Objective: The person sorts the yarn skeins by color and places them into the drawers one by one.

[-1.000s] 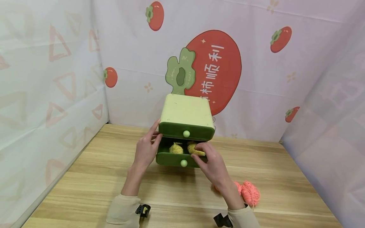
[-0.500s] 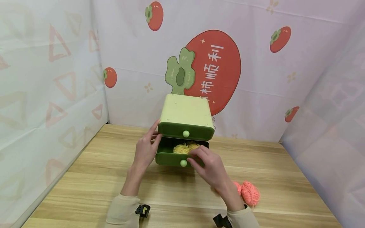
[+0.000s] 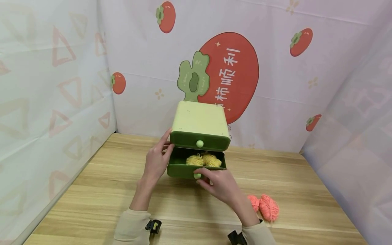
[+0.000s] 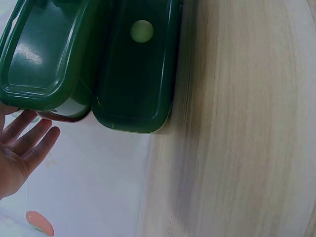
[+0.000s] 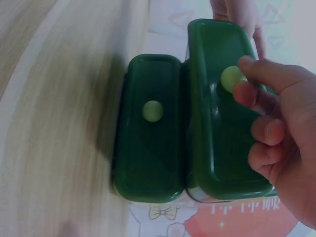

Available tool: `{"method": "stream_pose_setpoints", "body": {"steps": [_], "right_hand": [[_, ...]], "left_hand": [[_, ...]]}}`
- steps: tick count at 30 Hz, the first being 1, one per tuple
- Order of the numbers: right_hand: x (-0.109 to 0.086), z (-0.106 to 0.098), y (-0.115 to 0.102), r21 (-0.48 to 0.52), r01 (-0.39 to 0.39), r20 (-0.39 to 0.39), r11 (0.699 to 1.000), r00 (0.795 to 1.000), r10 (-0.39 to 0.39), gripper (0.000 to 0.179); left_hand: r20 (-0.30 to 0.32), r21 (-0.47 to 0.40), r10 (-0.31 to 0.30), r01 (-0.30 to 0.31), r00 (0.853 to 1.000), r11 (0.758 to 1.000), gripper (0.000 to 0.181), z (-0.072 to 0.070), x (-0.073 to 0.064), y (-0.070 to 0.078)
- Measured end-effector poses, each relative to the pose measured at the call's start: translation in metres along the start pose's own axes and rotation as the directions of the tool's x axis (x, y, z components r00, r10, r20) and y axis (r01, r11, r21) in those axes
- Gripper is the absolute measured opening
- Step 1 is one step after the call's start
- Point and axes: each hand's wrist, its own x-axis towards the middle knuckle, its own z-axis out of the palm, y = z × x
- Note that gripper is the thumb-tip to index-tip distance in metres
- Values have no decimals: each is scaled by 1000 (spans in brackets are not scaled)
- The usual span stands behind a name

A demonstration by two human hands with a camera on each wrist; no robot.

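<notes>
A small cabinet with a pale yellow-green top [image 3: 200, 117] and dark green drawers stands at the back of the table. Its drawer [image 3: 180, 170] below the top one is pulled out, and two yellow yarn balls [image 3: 194, 160] sit side by side in it. My right hand [image 3: 225, 185] has thumb and index finger around that drawer's round light-green knob [image 5: 232, 79], its other fingers curled beneath. My left hand [image 3: 157, 161] rests at the cabinet's left side, fingers extended in the left wrist view and fingertips near the front corner.
Two coral-pink yarn balls [image 3: 269, 208] lie on the wooden table [image 3: 294, 183], right of my right forearm. A lower drawer [image 5: 150, 153] with its own knob is pushed in. Printed cloth [image 3: 275, 85] walls the back and sides.
My right hand has left the yellow yarn in the drawer and moved down and left to the knob. The yarn balls now sit closer together. My left hand has stayed in place.
</notes>
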Motion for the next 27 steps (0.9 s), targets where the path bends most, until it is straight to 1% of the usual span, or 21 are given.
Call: {"method": "stream_pose_setpoints", "body": {"steps": [2,5,15,21,27], "right_hand": [[-1,2,1,-18,-7,15,1000,1000,7,27],[-1,5,3,-43,-3,17,999,1000,4,28],[0,8,4,-102,20,-36,995,999,-24,26],[2,11,6,-95,46,-66,994,996,-52,24],[10,10,11,-80,43,-85,996,995,-50,23]], "left_hand": [[0,3,-2,2,1000,1000,58,-1,0,0],[-3,6,1,0,1000,1000,58,-1,1,-1],[3,-3,-1,1,1000,1000,57,0,1,0],[-7,-4,-3,3,1000,1000,59,0,-2,0],[10,-8,-13,13,1000,1000,58,-1,-1,1]]}}
